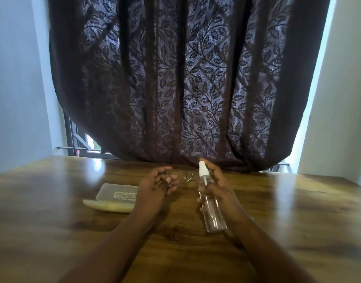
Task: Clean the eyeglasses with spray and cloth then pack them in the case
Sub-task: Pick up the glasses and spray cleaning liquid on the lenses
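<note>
Hands | L hand (158,185) pinches eyeglasses (188,177) | R hand (215,185) grips spray bottle (209,201)

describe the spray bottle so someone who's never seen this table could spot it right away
On the wooden table before the dark leaf-patterned curtain, find the right hand. It grips the spray bottle, a slim clear tube with a white nozzle, unlike the flat pale case lying left.

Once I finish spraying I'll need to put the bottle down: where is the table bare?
Bare wood lies right of the right hand holding the spray bottle, out to the table edge, and left of the case. Between the hands, near the eyeglasses in the left hand, it is crowded.
</note>
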